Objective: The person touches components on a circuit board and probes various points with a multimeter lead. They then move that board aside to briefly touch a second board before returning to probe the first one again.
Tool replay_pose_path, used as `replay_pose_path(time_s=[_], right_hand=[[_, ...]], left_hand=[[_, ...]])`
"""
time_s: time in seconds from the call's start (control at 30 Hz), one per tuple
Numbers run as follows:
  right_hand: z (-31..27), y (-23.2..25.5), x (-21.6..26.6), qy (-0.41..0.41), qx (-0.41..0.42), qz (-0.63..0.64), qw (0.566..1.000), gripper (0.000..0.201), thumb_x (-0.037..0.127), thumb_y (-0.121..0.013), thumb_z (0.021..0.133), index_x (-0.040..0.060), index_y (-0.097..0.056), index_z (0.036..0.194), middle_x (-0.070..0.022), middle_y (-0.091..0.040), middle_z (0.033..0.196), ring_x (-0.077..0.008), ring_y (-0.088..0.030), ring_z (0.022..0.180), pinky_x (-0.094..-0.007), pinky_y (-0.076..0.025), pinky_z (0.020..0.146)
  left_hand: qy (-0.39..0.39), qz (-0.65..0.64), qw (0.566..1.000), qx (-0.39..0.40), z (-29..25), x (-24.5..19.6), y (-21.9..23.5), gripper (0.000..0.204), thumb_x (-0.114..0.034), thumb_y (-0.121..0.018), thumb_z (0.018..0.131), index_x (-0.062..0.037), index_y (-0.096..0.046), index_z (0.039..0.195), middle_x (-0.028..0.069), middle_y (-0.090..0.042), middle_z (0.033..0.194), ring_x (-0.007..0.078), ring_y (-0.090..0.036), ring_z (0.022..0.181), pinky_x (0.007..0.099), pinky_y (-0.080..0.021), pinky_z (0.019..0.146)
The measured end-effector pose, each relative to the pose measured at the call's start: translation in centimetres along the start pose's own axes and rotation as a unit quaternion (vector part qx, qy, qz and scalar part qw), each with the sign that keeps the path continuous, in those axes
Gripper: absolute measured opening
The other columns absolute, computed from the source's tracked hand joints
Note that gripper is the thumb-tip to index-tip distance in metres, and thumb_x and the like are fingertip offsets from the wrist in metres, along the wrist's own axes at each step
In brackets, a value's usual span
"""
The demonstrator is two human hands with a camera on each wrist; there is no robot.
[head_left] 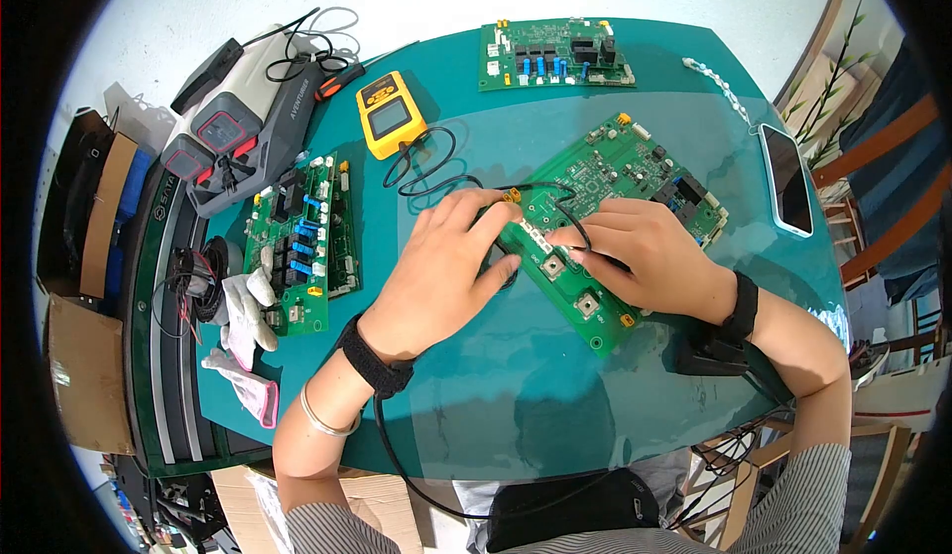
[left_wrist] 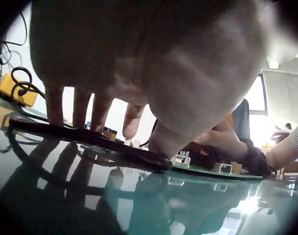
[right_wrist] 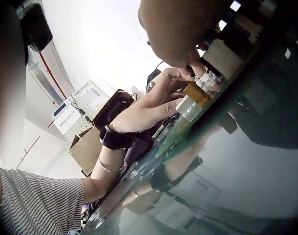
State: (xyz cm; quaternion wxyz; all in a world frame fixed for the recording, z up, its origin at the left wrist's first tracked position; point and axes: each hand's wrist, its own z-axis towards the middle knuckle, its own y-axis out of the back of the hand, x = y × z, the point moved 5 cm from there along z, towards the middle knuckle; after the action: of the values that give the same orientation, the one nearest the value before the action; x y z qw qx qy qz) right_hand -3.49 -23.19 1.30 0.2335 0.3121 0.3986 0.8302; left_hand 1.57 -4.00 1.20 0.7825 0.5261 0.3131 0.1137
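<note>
In the head view, my left hand [head_left: 441, 266] rests at the left corner of the green circuit board [head_left: 570, 301], index finger by a yellow part and thumb by the board's edge. The left wrist view shows its fingers pointing fairly straight down. My right hand [head_left: 650, 254] is over the same board, thumb and fingers pinching the black cable [head_left: 573, 219] beside a row of white connectors [head_left: 535, 236]. Its fingers cover the cable's end. The cable runs left to a yellow handheld meter [head_left: 389, 118]. In the right wrist view, both hands meet near the white connectors [right_wrist: 205, 78].
Another circuit board [head_left: 555, 55] lies at the back, and stacked boards [head_left: 297, 256] stand at the left beside white gloves [head_left: 243, 321]. A grey machine [head_left: 243, 118] and a screwdriver [head_left: 340, 82] are at the back left. A phone [head_left: 786, 179] lies near the right edge.
</note>
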Motion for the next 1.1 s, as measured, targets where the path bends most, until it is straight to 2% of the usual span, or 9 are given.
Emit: replay_pose_path(time_s=[0.17, 0.4, 0.57, 0.6, 0.67, 0.77, 0.9, 0.97, 1.1], right_hand=[[0.0, 0.0, 0.0, 0.002, -0.004, -0.003, 1.0, 0.011, 0.013, -0.07, 0.091, 0.0026, -0.068, 0.093, -0.0083, -0.063, 0.08, -0.028, -0.064, 0.078, -0.0412, -0.053, 0.071], [0.0, 0.0, 0.0, 0.004, 0.003, -0.009, 1.0, 0.01, 0.012, -0.071, 0.091, 0.0027, -0.067, 0.093, -0.008, -0.063, 0.081, -0.0275, -0.064, 0.079, -0.0409, -0.053, 0.071], [-0.1, 0.0, 0.0, 0.014, -0.013, 0.002, 1.0, 0.011, 0.011, -0.071, 0.09, 0.0022, -0.068, 0.095, -0.0083, -0.064, 0.082, -0.0279, -0.064, 0.08, -0.0411, -0.053, 0.072], [-0.1, 0.0, 0.0, 0.014, -0.014, 0.004, 1.0, 0.012, 0.011, -0.07, 0.09, 0.002, -0.069, 0.097, -0.0084, -0.065, 0.083, -0.0281, -0.064, 0.08, -0.0412, -0.053, 0.072], [-0.1, 0.0, 0.0, 0.014, -0.016, 0.006, 1.0, 0.013, 0.011, -0.07, 0.09, 0.0018, -0.07, 0.099, -0.0085, -0.065, 0.083, -0.0283, -0.064, 0.081, -0.0413, -0.053, 0.073], [-0.2, 0.0, -0.1, 0.009, -0.012, 0.012, 1.0, 0.016, 0.01, -0.07, 0.09, 0.0017, -0.071, 0.103, -0.0086, -0.066, 0.085, -0.0283, -0.064, 0.081, -0.0411, -0.053, 0.073], [-0.1, -0.1, -0.1, 0.006, -0.008, 0.014, 1.0, 0.016, 0.01, -0.07, 0.09, 0.002, -0.071, 0.104, -0.0087, -0.066, 0.084, -0.028, -0.064, 0.08, -0.0409, -0.053, 0.073], [-0.1, -0.1, -0.2, 0.002, -0.005, 0.015, 1.0, 0.016, 0.01, -0.07, 0.09, 0.0021, -0.071, 0.104, -0.0087, -0.066, 0.084, -0.028, -0.064, 0.08, -0.0408, -0.053, 0.073], [-0.1, 0.0, -0.1, 0.007, -0.013, 0.013, 1.0, 0.016, 0.01, -0.07, 0.09, 0.0022, -0.071, 0.104, -0.0084, -0.066, 0.084, -0.0277, -0.064, 0.08, -0.0406, -0.053, 0.073]], left_hand=[[0.004, 0.023, 1.0, 0.022, -0.2, 0.0, -0.3, 0.049, -0.017, -0.073, 0.091, -0.0074, -0.051, 0.134, 0.016, -0.049, 0.145, 0.0389, -0.044, 0.138, 0.0487, -0.038, 0.111], [0.0, 0.005, 1.0, 0.025, -0.1, -0.1, -0.1, 0.054, -0.019, -0.075, 0.087, -0.0076, -0.051, 0.133, 0.0167, -0.05, 0.145, 0.0398, -0.043, 0.139, 0.0484, -0.036, 0.113], [0.034, 0.032, 0.999, 0.007, -0.4, 0.3, -0.1, 0.064, -0.013, -0.07, 0.089, -0.0093, -0.042, 0.146, 0.0187, -0.053, 0.143, 0.0382, -0.043, 0.144, 0.0539, -0.023, 0.122], [0.034, 0.032, 0.999, 0.007, -0.4, 0.3, -0.1, 0.064, -0.013, -0.07, 0.089, -0.0093, -0.042, 0.146, 0.0187, -0.053, 0.143, 0.0382, -0.043, 0.144, 0.0539, -0.023, 0.122], [0.089, 0.04, 0.995, 0.02, -0.5, 0.8, -0.2, 0.068, -0.013, -0.066, 0.091, -0.0107, -0.037, 0.152, 0.0201, -0.053, 0.145, 0.037, -0.042, 0.146, 0.056, -0.018, 0.124], [0.105, 0.078, 0.991, 0.014, -0.7, 0.8, -0.2, 0.067, -0.014, -0.062, 0.094, -0.0114, -0.034, 0.155, 0.0201, -0.051, 0.149, 0.0384, -0.038, 0.149, 0.0579, -0.016, 0.124], [0.13, 0.101, 0.986, 0.014, -1.0, 1.9, -0.8, 0.062, -0.014, -0.058, 0.095, -0.0108, -0.038, 0.154, 0.0192, -0.05, 0.153, 0.0402, -0.033, 0.152, 0.0603, -0.011, 0.124], [0.117, 0.186, 0.976, -0.004, -1.2, 2.5, -1.0, 0.056, -0.013, -0.056, 0.096, -0.0096, -0.046, 0.151, 0.0172, -0.049, 0.154, 0.0417, -0.027, 0.154, 0.0625, -0.007, 0.124], [0.136, 0.17, 0.976, -0.007, -1.1, 2.8, -0.8, 0.052, -0.013, -0.057, 0.096, -0.0089, -0.053, 0.147, 0.0157, -0.049, 0.156, 0.0413, -0.023, 0.156, 0.0624, -0.004, 0.125]])
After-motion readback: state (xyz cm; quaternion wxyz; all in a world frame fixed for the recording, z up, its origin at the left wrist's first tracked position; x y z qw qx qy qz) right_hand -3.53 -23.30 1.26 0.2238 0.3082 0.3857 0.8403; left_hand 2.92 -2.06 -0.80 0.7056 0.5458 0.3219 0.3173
